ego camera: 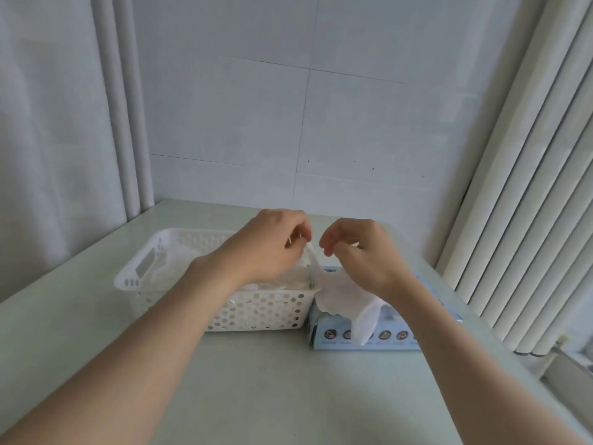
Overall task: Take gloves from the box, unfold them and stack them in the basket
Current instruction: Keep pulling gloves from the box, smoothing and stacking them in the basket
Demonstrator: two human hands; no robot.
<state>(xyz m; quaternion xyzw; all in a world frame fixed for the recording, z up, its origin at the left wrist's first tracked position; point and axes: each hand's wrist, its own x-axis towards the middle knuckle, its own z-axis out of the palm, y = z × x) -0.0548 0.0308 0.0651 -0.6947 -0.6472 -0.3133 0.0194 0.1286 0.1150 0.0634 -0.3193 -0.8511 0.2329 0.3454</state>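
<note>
Left hand (272, 247) pinches a thin clear glove (340, 293), which trails down over the blue box (388, 343) near the tabletop's (288, 396) right edge. Right hand (361, 255) curled above the glove; grasp unclear. White basket (256, 311) against the box's left side, gloves inside.
</note>
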